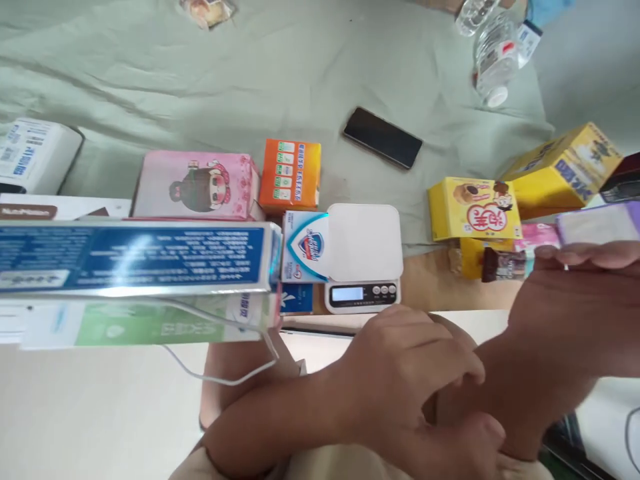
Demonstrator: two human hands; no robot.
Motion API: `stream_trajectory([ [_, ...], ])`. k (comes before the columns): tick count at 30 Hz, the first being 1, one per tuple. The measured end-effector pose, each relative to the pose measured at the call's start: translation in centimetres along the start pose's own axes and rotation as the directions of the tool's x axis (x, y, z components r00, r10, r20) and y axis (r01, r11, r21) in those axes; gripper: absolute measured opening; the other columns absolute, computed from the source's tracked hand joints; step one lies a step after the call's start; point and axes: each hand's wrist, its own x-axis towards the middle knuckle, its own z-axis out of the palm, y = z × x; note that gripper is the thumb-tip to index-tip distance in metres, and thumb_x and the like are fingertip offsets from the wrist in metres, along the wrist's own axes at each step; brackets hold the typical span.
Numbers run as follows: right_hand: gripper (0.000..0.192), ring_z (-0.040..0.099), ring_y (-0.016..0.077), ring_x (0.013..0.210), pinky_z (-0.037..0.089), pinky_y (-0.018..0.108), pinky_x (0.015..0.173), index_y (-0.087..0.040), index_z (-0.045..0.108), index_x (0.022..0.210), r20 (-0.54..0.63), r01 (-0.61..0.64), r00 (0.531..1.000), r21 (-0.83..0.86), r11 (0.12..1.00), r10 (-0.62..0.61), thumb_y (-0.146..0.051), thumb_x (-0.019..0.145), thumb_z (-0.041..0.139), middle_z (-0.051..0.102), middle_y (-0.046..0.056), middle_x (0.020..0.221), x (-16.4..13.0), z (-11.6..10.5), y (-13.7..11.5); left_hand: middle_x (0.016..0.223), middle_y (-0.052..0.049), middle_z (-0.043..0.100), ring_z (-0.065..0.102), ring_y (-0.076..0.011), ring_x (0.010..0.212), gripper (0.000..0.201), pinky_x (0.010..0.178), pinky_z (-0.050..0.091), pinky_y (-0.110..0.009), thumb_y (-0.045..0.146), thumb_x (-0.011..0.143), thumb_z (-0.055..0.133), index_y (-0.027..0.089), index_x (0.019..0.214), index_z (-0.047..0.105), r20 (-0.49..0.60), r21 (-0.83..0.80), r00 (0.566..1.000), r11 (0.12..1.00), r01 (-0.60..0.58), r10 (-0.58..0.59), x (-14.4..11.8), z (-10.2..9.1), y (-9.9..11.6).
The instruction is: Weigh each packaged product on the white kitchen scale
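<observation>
My left hand [415,373] clamps my right forearm; right hand [580,293] fingers pressed flat against the pale purple cardboard box [600,223], far right. Light, stiff, crushable: grip its long edges.

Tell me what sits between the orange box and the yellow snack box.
In the head view, the black phone lies on the green cloth between the orange box and yellow snack box, slightly farther back; the white scale sits nearer.

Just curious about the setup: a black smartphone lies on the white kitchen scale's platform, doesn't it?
Not quite. The head view shows the black smartphone lying on the pale green cloth, beyond and apart from the white kitchen scale, whose platform is bare.
</observation>
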Motion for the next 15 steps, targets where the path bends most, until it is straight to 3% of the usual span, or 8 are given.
stream_trajectory([
  [4,0.046,0.063,0.0302,0.124,0.066,0.045,0.078,-0.039,0.062,0.124,-0.092,-0.015,0.996,-0.044,0.999,0.011,-0.063,0.086,0.065,0.063,0.004,0.119,-4.5,-5.4,1.8,0.074,-0.001,0.066,0.058,-0.0115,0.065,0.017,0.064,0.046,-0.028,0.034,0.087,0.058,0.017,0.087,0.056,0.096,0.091,0.991,0.993,0.081,-0.090,-0.4,2.8,-1.1],
  [8,0.034,0.063,0.0295,0.123,0.064,0.048,0.086,-0.036,0.066,0.113,-0.257,-0.058,0.965,-0.048,0.997,0.044,-0.058,0.088,0.063,0.064,0.004,0.112,-9.8,-9.8,4.2,0.091,-0.007,0.067,0.063,-0.0177,0.082,0.019,0.073,0.053,-0.032,0.032,0.086,0.059,0.016,0.097,0.061,0.179,0.184,0.943,0.951,0.250,-0.282,-0.8,5.8,-3.0],
  [9,0.029,0.063,0.0284,0.122,0.062,0.049,0.092,-0.035,0.067,0.109,-0.367,-0.070,0.929,-0.053,0.996,0.046,-0.054,0.088,0.063,0.064,0.004,0.110,-11.0,-10.3,4.7,0.098,-0.009,0.067,0.064,-0.0192,0.089,0.023,0.078,0.056,-0.034,0.033,0.086,0.059,0.016,0.102,0.061,0.182,0.193,0.927,0.937,0.292,-0.327,-0.8,6.5,-3.6],
  [11,0.018,0.064,0.0250,0.117,0.057,0.050,0.104,-0.031,0.068,0.098,-0.618,-0.093,0.786,-0.064,0.994,0.034,-0.044,0.089,0.061,0.064,0.003,0.104,-12.7,-10.9,5.5,0.114,-0.013,0.064,0.064,-0.0226,0.104,0.034,0.091,0.058,-0.040,0.038,0.086,0.061,0.016,0.111,0.060,0.167,0.204,0.900,0.907,0.368,-0.402,-0.5,7.8,-4.7],
  [13,0.013,0.064,0.0210,0.108,0.052,0.048,0.108,-0.027,0.067,0.091,-0.750,-0.102,0.661,-0.065,0.993,0.019,-0.036,0.087,0.059,0.064,0.003,0.100,-13.6,-10.8,6.0,0.128,-0.017,0.057,0.059,-0.0269,0.121,0.045,0.107,0.054,-0.048,0.045,0.086,0.060,0.015,0.120,0.058,0.123,0.217,0.867,0.865,0.452,-0.483,0.1,8.9,-5.7],
  [15,0.016,0.063,0.0182,0.102,0.051,0.045,0.105,-0.023,0.065,0.094,-0.752,-0.092,0.659,-0.077,0.993,0.003,-0.034,0.086,0.058,0.064,0.003,0.101,-14.1,-10.7,6.3,0.139,-0.018,0.050,0.051,-0.0298,0.136,0.052,0.120,0.045,-0.054,0.047,0.087,0.057,0.016,0.129,0.053,0.055,0.204,0.827,0.817,0.539,-0.559,0.9,9.8,-6.6],
])
